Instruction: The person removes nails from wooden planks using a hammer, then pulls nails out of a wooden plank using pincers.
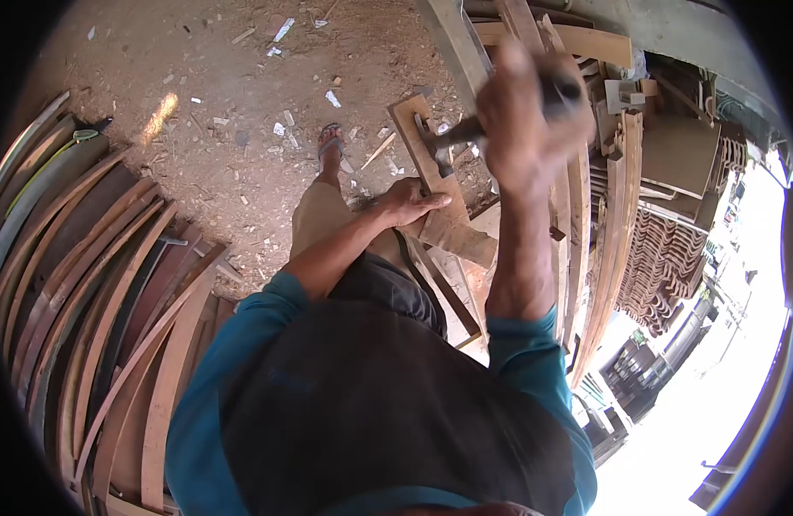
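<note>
L hand [407, 205] pinches stiff, prob. light wooden board [452, 225] by edge; R hand [530, 129] fists prob. head-heavy hammer [454, 135] by handle.

A brown earthen floor [242, 73], littered with wood chips and pale scraps, catches one small patch of sunlight [161, 119]. Curved boards [95, 284] crowd the left; at right, long timbers [616, 249] stand near stacked wavy pieces [659, 262], beside glaring white daylight [697, 378].
</note>
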A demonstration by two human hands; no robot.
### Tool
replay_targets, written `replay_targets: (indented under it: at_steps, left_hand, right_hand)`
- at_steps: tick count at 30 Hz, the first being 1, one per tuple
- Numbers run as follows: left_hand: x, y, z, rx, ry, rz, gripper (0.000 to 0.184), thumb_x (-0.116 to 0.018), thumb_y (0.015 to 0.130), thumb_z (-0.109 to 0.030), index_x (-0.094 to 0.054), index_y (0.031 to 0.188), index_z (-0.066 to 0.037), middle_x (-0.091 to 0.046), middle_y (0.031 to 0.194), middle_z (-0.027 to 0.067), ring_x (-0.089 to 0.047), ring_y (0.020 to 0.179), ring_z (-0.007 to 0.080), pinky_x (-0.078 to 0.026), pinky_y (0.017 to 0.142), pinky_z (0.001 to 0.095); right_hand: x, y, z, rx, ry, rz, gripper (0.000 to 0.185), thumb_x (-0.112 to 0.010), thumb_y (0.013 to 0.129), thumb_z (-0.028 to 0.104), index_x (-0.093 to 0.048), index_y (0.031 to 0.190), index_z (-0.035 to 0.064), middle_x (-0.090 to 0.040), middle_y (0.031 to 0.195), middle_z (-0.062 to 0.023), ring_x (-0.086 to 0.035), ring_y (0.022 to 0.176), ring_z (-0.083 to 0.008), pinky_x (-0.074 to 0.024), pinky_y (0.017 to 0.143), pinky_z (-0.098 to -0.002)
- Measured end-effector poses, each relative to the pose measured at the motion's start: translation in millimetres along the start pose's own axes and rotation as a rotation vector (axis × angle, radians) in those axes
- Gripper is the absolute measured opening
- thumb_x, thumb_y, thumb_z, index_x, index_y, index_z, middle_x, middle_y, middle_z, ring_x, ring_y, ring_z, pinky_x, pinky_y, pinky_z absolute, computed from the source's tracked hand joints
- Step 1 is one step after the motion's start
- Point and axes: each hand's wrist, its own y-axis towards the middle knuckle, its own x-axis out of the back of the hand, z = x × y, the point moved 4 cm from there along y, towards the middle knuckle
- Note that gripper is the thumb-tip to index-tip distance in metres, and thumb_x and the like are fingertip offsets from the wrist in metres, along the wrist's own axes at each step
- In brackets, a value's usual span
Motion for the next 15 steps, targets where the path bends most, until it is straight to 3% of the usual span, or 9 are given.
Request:
replay_targets:
  at_steps: [2, 3, 4, 5, 8, 10, 12, 14, 15]
  left_hand:
    - [3, -11, -10, -0.048, -0.034, 0.023, 0.080, -0.070, 0.080, -0.073, -0.072, 0.113, -0.001, -0.073, 0.106, 0.0244, -0.072, 0.099, 0.0366, -0.055, 0.087, 0.0419]
    - [-9, -30, -2, -0.025, -0.040, 0.046, 0.080, -0.070, 0.080, -0.073, -0.072, 0.113, -0.001, -0.073, 0.106, 0.0244, -0.072, 0.099, 0.0366, -0.055, 0.087, 0.0419]
    - [-10, -30, -3, -0.048, -0.030, 0.033, 0.075, -0.070, 0.082, -0.070, -0.073, 0.114, -0.002, -0.074, 0.107, 0.0220, -0.072, 0.101, 0.0346, -0.054, 0.088, 0.0411]
    - [0, -14, -10, -0.096, -0.017, -0.010, 0.070, -0.069, 0.085, -0.067, -0.074, 0.114, -0.004, -0.075, 0.108, 0.0196, -0.071, 0.102, 0.0327, -0.053, 0.090, 0.0404]
    - [2, -24, -26, -0.074, -0.162, 0.066, 0.061, -0.068, 0.090, -0.060, -0.073, 0.119, -0.007, -0.074, 0.114, 0.0159, -0.069, 0.108, 0.0281, -0.051, 0.094, 0.0395]
    - [4, -29, -35, -0.050, -0.214, 0.101, 0.058, -0.077, 0.086, -0.054, -0.072, 0.117, -0.005, -0.075, 0.111, 0.0125, -0.070, 0.107, 0.0263, -0.053, 0.094, 0.0380]
    - [-5, -33, -36, -0.044, -0.170, 0.121, 0.059, -0.078, 0.085, -0.053, -0.071, 0.119, -0.005, -0.075, 0.114, 0.0128, -0.070, 0.109, 0.0263, -0.053, 0.095, 0.0379]
    - [-9, -41, -49, -0.017, -0.057, 0.145, 0.063, -0.080, 0.084, -0.051, -0.069, 0.124, -0.004, -0.073, 0.119, 0.0140, -0.068, 0.113, 0.0271, -0.051, 0.098, 0.0378]
    - [-8, -48, -60, 0.010, 0.004, 0.141, 0.066, -0.080, 0.083, -0.052, -0.068, 0.127, -0.004, -0.073, 0.121, 0.0149, -0.067, 0.115, 0.0277, -0.050, 0.100, 0.0378]
  right_hand:
    - [31, -24, 11, 0.052, 0.432, -0.057, 0.030, -0.063, 0.104, 0.024, -0.049, 0.083, 0.0075, -0.044, 0.054, 0.0011, -0.043, 0.045, -0.0078, -0.0345, 0.039, -0.0278]
    - [31, -35, 10, 0.012, 0.402, -0.066, 0.030, -0.063, 0.104, 0.022, -0.048, 0.083, 0.0077, -0.043, 0.055, 0.0004, -0.042, 0.045, -0.0082, -0.0349, 0.038, -0.0284]
    - [31, -34, 7, 0.009, 0.370, -0.072, 0.030, -0.062, 0.104, 0.020, -0.046, 0.082, 0.0078, -0.043, 0.055, -0.0002, -0.041, 0.044, -0.0087, -0.0352, 0.038, -0.0290]
    - [34, -29, 3, 0.037, 0.391, -0.090, 0.034, -0.065, 0.103, 0.030, -0.052, 0.086, 0.0032, -0.054, 0.054, -0.0046, -0.046, 0.042, -0.0091, -0.0327, 0.038, -0.0259]
    - [27, -15, -6, -0.022, 0.635, 0.007, 0.037, -0.066, 0.102, 0.032, -0.052, 0.084, 0.0033, -0.050, 0.052, -0.0020, -0.045, 0.043, -0.0096, -0.0330, 0.038, -0.0263]
    - [18, -9, 8, -0.087, 0.676, 0.059, 0.039, -0.067, 0.101, 0.033, -0.053, 0.077, 0.0049, -0.046, 0.052, 0.0021, -0.046, 0.045, -0.0082, -0.0360, 0.041, -0.0270]
    - [10, -4, 19, -0.171, 0.497, 0.130, 0.040, -0.069, 0.099, 0.031, -0.054, 0.072, 0.0069, -0.046, 0.054, 0.0049, -0.044, 0.050, -0.0049, -0.0348, 0.044, -0.0263]
    - [-21, 5, 15, 0.064, 0.307, 0.139, 0.041, -0.065, 0.101, 0.034, -0.057, 0.071, 0.0081, -0.047, 0.050, 0.0035, -0.042, 0.042, -0.0046, -0.0320, 0.039, -0.0231]
    - [-35, 6, 20, 0.068, 0.240, 0.182, 0.041, -0.066, 0.100, 0.035, -0.055, 0.071, 0.0086, -0.051, 0.051, 0.0033, -0.047, 0.043, -0.0038, -0.0328, 0.038, -0.0218]
